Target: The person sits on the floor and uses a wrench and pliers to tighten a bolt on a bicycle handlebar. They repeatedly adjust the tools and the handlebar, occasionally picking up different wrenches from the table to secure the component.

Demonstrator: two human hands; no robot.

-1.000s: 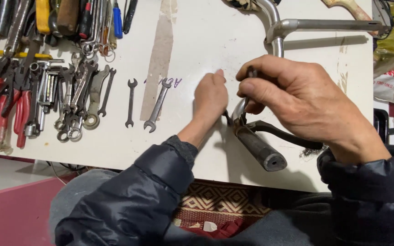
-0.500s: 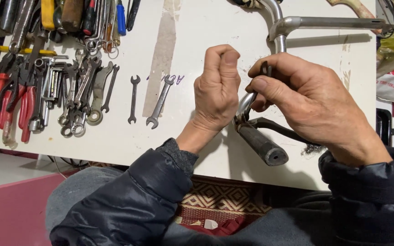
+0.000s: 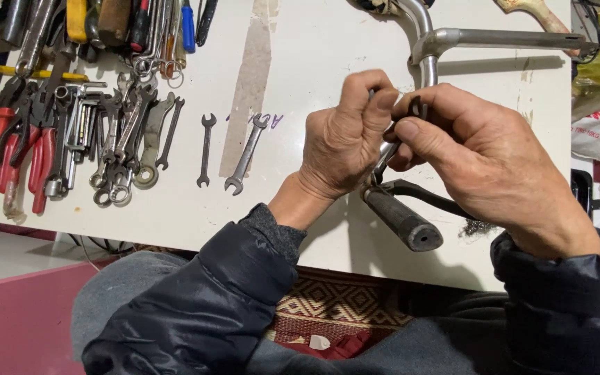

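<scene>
Fingertips of both hands pinch together at the brake-lever clamp on a bicycle handlebar [image 3: 421, 66]: left hand [image 3: 345, 142] curled tight around a small part, can't tell what; right hand [image 3: 467, 156] closed on the clamp area, thumb pressing in. Just below the fingers, the black brake lever [image 3: 428, 198] and rubber grip [image 3: 401, 219] stick out toward the body. Looks like the fitting or loosening step on the lever clamp; next move likely needs a steady hold with one hand while the other turns the fastener. Well off to the left of the fingers: two loose spanners [image 3: 227, 149], then a wrench pile [image 3: 116, 139], red-handled pliers [image 3: 19, 149], all on the white table [image 3: 300, 42].
</scene>
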